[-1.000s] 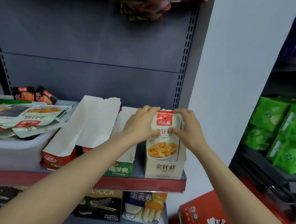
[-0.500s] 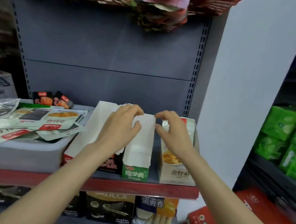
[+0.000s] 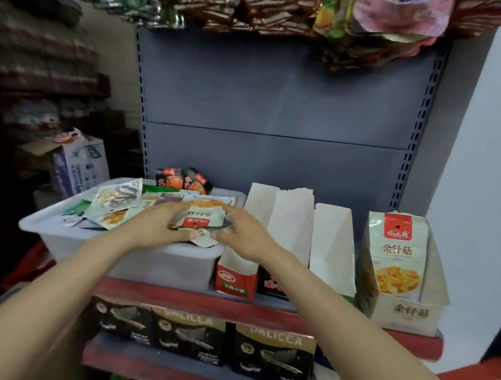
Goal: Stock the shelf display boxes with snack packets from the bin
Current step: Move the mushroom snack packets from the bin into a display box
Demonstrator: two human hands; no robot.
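Packet: I see the top snack packet lying flat at the bin's right end, long axis across the rim.
Left hand: fingers relaxed, resting at its left side.
Right hand: spread, just right of it, holding nothing.
Nearer: I judge both about equal.
Destination: display boxes further right along the shelf edge.
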